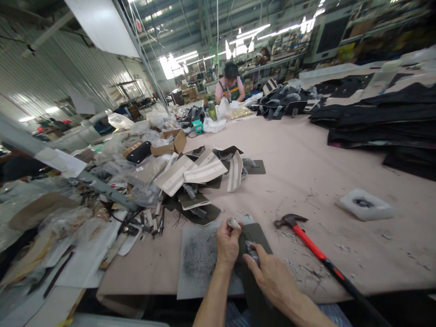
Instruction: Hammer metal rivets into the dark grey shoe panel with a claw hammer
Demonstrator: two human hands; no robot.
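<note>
My left hand is closed in a fist around a small tool whose pale rounded handle end sticks out at the top. It rests at the left edge of a dark flat piece lying on a grey scuffed mat. My right hand lies on the dark piece, fingers pressed together on a small grey part. A hammer with a red and black handle lies just right of the hands.
A pile of white and dark cut pieces lies beyond the hands. Clutter of bags, boxes and tools fills the left. Stacks of black material sit at the right. A white foam tray lies at the right. A person works at the far end.
</note>
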